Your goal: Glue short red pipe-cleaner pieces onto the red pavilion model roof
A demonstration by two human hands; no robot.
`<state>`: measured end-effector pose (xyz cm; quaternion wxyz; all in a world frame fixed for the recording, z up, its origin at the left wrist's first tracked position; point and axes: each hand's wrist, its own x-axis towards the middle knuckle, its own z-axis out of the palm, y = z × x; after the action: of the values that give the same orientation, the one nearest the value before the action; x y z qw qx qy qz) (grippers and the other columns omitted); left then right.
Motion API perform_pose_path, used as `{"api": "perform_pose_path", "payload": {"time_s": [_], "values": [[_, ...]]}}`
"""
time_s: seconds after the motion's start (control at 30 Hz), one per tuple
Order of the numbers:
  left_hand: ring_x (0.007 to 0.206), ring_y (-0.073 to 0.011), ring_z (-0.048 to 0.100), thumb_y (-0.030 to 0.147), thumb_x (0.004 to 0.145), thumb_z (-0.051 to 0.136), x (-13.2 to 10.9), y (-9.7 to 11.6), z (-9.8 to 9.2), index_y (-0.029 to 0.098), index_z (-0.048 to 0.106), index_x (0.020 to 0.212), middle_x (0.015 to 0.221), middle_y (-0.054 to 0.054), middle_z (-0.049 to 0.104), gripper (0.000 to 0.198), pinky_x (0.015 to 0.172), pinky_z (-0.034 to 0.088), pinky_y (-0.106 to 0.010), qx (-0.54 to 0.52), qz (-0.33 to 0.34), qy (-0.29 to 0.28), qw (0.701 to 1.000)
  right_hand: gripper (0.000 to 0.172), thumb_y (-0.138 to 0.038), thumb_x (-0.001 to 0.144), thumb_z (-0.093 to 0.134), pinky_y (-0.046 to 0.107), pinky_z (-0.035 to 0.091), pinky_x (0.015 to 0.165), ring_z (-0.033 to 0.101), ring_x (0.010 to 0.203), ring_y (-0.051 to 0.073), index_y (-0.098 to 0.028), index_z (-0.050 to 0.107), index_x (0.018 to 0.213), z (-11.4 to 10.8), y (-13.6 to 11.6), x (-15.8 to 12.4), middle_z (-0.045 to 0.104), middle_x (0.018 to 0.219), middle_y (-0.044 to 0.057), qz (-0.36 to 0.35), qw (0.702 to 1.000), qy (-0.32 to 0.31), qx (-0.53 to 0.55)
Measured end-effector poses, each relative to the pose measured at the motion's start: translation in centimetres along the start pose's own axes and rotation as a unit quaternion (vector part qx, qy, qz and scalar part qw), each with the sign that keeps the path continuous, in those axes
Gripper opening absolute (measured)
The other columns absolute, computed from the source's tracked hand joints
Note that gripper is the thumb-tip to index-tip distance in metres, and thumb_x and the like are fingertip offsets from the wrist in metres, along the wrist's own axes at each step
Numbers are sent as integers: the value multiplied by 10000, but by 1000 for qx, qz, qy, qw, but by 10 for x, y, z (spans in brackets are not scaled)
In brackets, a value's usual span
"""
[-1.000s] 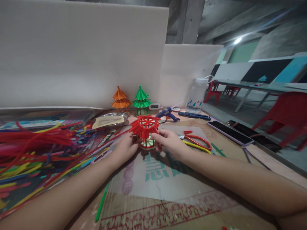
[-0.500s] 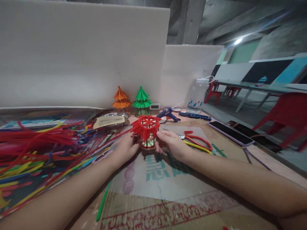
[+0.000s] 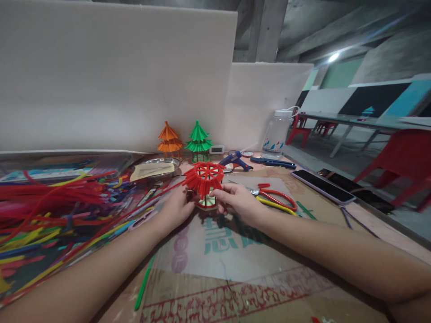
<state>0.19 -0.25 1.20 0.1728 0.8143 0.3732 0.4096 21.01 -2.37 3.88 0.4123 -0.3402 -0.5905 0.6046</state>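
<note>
A red pagoda model [image 3: 204,180] made of fuzzy pipe cleaners stands between my hands, with a fringed roof, an open spoked ring on top, thin posts and a pale green floor. My left hand [image 3: 178,207] holds its left side; the fingertips are partly hidden under the roof. My right hand [image 3: 237,202] is closed at its right side, thumb against the edge below the roof and the other fingers curled. Just right of that hand lie red-and-yellow-handled scissors [image 3: 278,200]. Beneath the model is a translucent sheet [image 3: 191,251] over printed cardboard.
Behind stand an orange pagoda [image 3: 169,140], a green pagoda [image 3: 198,141], a glue gun [image 3: 235,160] and a clear bottle [image 3: 276,134]. Loose coloured pipe cleaners [image 3: 60,202] cover the left side. A metal dish [image 3: 163,166] lies at the back, a phone [image 3: 323,186] at the right.
My right thumb and fingers have shifted slightly left and down along the red pagoda model's side. The model and my left hand stay nearly in place.
</note>
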Motion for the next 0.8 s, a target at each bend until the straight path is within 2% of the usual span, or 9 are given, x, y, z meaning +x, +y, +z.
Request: {"api": "perform_pose_path", "payload": {"time_s": [0.13, 0.4, 0.6, 0.7, 0.8], "values": [[1065, -265, 645, 181, 839, 530, -1, -2, 0, 150, 630, 1093, 1120, -116, 700, 274, 999, 495, -433, 9, -2, 4, 1000, 414, -535, 705, 779, 205, 328, 442, 508, 440, 82, -174, 586, 760, 1, -1, 0, 604, 497, -30, 15, 1000, 14, 22], [1011, -257, 649, 203, 863, 520, -2, -2, -1, 155, 624, 1085, 1092, -113, 704, 250, 960, 512, -434, 17, -8, -4, 1000, 355, -485, 735, 757, 202, 328, 431, 507, 431, 89, -192, 556, 746, 4, -2, 0, 592, 472, -36, 12, 999, 22, 30], [1021, -269, 654, 215, 856, 533, -1, -2, -1, 144, 630, 1098, 1100, -122, 705, 270, 969, 512, -445, 6, -13, 0, 1000, 413, -549, 722, 761, 202, 342, 442, 489, 425, 80, -195, 552, 758, 4, 1, 2, 585, 476, -52, 10, 999, 25, 19], [999, -264, 657, 215, 852, 529, -1, 0, -1, 143, 634, 1079, 1071, -118, 703, 261, 982, 506, -449, -2, -22, -8, 1000, 453, -576, 692, 788, 205, 352, 449, 483, 424, 76, -184, 595, 813, 0, 2, 3, 591, 495, -55, 8, 1000, 7, 2], [984, -259, 654, 201, 845, 526, 0, 3, -2, 139, 626, 1083, 1056, -116, 700, 266, 980, 506, -447, 3, -29, -10, 1000, 489, -630, 723, 747, 224, 399, 483, 525, 462, 97, -165, 626, 810, -6, 1, 2, 612, 522, -22, 2, 1000, -17, 10]]}}
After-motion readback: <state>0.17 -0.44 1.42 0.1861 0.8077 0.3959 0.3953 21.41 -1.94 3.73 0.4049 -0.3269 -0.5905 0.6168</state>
